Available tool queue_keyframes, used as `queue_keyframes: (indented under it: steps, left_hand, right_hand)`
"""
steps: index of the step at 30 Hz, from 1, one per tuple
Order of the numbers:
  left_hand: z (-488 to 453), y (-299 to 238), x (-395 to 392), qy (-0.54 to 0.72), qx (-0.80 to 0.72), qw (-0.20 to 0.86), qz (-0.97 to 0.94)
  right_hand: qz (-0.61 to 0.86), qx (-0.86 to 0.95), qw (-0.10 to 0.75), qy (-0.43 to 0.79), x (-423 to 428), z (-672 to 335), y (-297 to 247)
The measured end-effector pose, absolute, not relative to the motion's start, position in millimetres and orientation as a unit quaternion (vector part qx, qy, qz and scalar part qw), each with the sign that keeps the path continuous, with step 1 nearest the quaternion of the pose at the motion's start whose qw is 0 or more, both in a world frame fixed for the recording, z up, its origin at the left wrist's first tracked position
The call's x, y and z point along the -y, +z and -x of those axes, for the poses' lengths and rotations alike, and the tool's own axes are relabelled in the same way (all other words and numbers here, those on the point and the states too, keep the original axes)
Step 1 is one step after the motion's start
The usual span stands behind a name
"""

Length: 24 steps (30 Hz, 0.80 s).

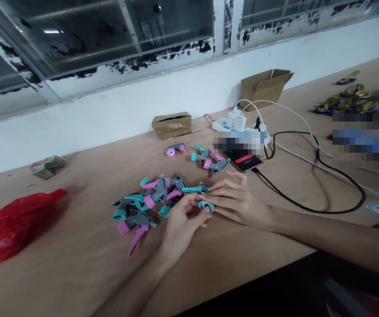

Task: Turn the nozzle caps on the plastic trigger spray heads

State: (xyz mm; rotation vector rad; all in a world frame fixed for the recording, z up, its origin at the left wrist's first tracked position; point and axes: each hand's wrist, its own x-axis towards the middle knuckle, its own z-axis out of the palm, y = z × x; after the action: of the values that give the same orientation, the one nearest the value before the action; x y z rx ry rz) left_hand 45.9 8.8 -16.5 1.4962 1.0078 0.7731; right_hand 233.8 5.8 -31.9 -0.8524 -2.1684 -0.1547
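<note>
A pile of grey spray-trigger heads (143,204) with teal and pink parts lies on the wooden table (77,264). My left hand (181,224) is curled at the pile's right edge, its thumb and fingers pinching a small teal ring cap (206,206). My right hand (232,198) lies beside it with fingers stretched out, its fingertips touching the same teal cap and a grey trigger head (194,189) with a teal lever. A few more trigger heads (209,159) lie farther back.
A red plastic bag (14,224) lies at the left. A phone (245,159), a power strip (238,125) with chargers and black and white cables (321,176) sit right of the hands. Two cardboard boxes (172,124) stand by the wall. Gold and blue parts (347,99) lie far right.
</note>
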Motion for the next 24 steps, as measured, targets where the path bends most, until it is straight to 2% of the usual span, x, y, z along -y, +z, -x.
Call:
queue_keyframes:
  steps: [5, 14, 24]
  left_hand:
    - [-45.0, -18.7, -9.8, 0.310, -0.427, 0.556, -0.642]
    - [-52.1, -10.1, -1.5, 0.263, -0.490, 0.299, -0.776]
    - [-53.6, -4.9, 6.3, 0.235, -0.498, 0.214, -0.807]
  right_hand:
    - [0.322, 0.862, 0.375, -0.115, -3.8, -234.8, -33.7]
    - [0.313, 0.886, 0.329, -0.097, -2.9, -233.6, -31.8]
    - [0.346, 0.871, 0.340, -0.083, 0.5, -229.1, -32.4]
